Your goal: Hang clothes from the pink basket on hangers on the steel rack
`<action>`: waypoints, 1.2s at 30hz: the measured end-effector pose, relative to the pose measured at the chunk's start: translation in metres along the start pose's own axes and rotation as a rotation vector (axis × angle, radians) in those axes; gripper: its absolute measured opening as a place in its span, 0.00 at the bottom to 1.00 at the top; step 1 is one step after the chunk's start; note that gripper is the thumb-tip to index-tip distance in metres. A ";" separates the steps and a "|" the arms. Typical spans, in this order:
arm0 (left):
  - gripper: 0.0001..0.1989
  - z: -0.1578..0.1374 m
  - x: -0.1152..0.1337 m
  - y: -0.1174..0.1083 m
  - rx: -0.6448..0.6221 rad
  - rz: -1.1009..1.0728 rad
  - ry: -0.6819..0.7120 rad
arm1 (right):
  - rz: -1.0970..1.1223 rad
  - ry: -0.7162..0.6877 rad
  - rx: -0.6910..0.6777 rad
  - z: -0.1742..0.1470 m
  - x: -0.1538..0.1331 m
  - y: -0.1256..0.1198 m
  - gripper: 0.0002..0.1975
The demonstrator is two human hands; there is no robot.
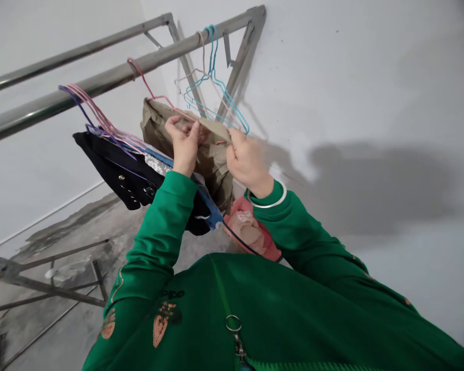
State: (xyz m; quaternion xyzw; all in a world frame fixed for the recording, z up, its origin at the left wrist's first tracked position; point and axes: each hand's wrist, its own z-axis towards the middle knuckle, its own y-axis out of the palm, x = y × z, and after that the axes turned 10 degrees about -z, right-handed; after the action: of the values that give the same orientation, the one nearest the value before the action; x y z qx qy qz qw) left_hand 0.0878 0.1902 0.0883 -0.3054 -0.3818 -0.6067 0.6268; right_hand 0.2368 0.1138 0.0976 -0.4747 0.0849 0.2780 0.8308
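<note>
By the wall (pixel 351 77), a rail (pixel 100 83) bears the hanger (pixel 143 77), letting the right hand (pixel 249 159) clutch cloth (pixel 158 123), left hand (pixel 183 141) half-curled, hold unclear

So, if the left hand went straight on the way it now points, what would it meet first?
The left hand would probably first meet the khaki garment hung on the pink hanger; depth is unclear here, and hand and garment may already touch.

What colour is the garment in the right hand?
The garment is khaki brown, clearest in the head view.
</note>
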 end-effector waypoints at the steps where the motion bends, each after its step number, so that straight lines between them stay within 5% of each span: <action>1: 0.26 -0.002 0.000 0.000 -0.020 0.023 0.015 | 0.028 0.006 -0.004 0.001 0.001 -0.001 0.19; 8: 0.26 -0.016 0.010 -0.010 -0.311 0.281 0.063 | 0.661 0.231 0.147 0.015 0.017 0.028 0.11; 12: 0.27 -0.026 0.016 -0.011 -0.331 0.406 0.042 | 0.979 0.439 0.199 0.016 0.017 0.055 0.06; 19: 0.33 -0.042 0.004 -0.001 -0.226 0.398 0.037 | 0.959 0.512 -0.014 -0.008 0.005 0.088 0.04; 26: 0.35 -0.051 0.016 0.015 -0.119 0.483 0.092 | 0.584 0.324 0.224 -0.019 -0.009 0.059 0.07; 30: 0.33 -0.064 0.032 0.023 -0.086 0.634 0.240 | 0.854 0.425 0.231 -0.014 -0.009 0.041 0.10; 36: 0.31 -0.073 0.032 0.008 -0.089 0.628 0.275 | 1.295 0.556 0.115 -0.031 -0.031 0.061 0.11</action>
State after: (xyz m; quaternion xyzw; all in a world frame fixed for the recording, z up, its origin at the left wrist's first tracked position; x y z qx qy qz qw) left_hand 0.1026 0.1120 0.0784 -0.3504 -0.1542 -0.4355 0.8148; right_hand 0.1823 0.1003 0.0486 -0.3374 0.5738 0.5800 0.4696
